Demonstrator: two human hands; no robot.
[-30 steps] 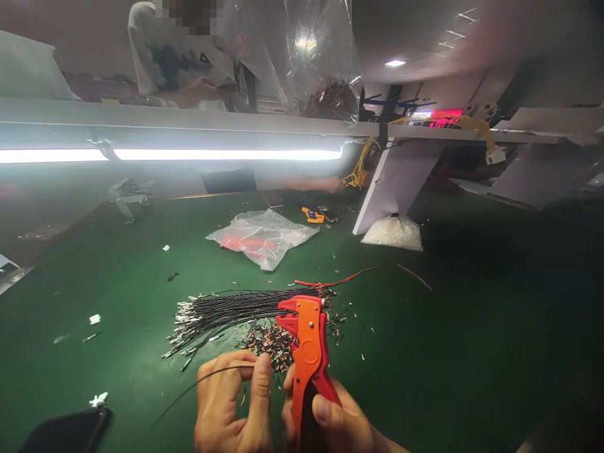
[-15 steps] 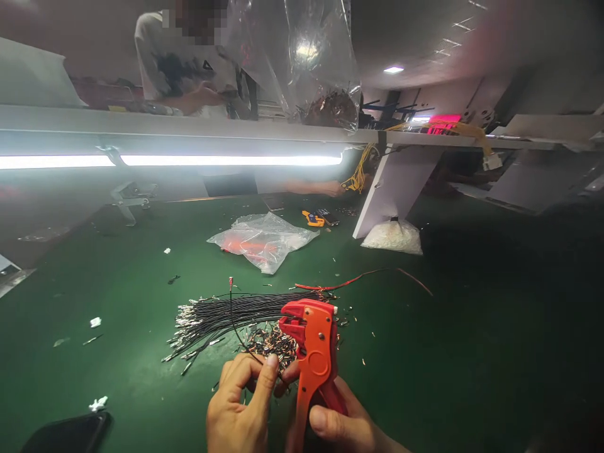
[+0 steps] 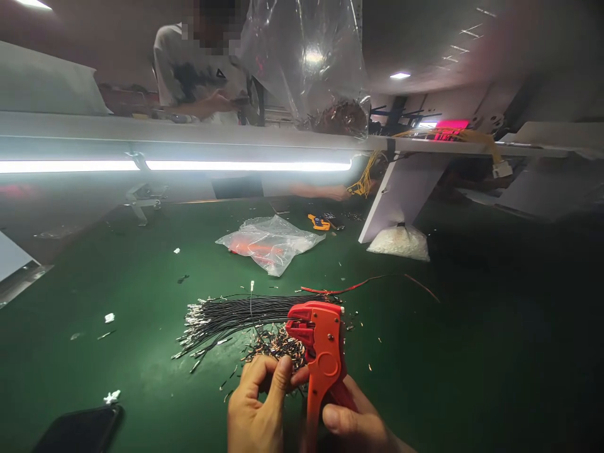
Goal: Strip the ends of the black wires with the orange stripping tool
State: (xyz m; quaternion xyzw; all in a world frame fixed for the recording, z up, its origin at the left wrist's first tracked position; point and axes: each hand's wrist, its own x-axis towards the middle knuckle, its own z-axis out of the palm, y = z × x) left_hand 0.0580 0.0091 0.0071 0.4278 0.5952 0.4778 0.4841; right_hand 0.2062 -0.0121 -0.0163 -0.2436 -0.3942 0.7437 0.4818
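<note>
My right hand [image 3: 353, 418] is wrapped round the handles of a red and orange wire stripper [image 3: 326, 343], whose jaws point left. Beside it, my left hand [image 3: 259, 399] is closed in a pinch on a thin black wire. The wire's free end, tipped with a small pale terminal [image 3: 252, 286], stands up above the hand; its lower part is hard to make out. Behind both hands lies a bundle of black wires [image 3: 236, 313] with metal terminals at the left end. A heap of short wire offcuts [image 3: 274, 345] sits between the bundle and my hands.
A clear bag with something red inside [image 3: 271, 242] lies mid-table. Behind it are an orange tool [image 3: 319, 222] and a tied bag of white pieces [image 3: 400, 242]. A red wire [image 3: 349, 288] stretches rightward. A dark phone-like object [image 3: 78, 431] lies front left. Another person's hand [image 3: 325, 190] holds yellow wires.
The view has shifted, so most things appear farther right. The black wire's raised end has turned, its terminal now looking pale. Both hands keep their hold.
</note>
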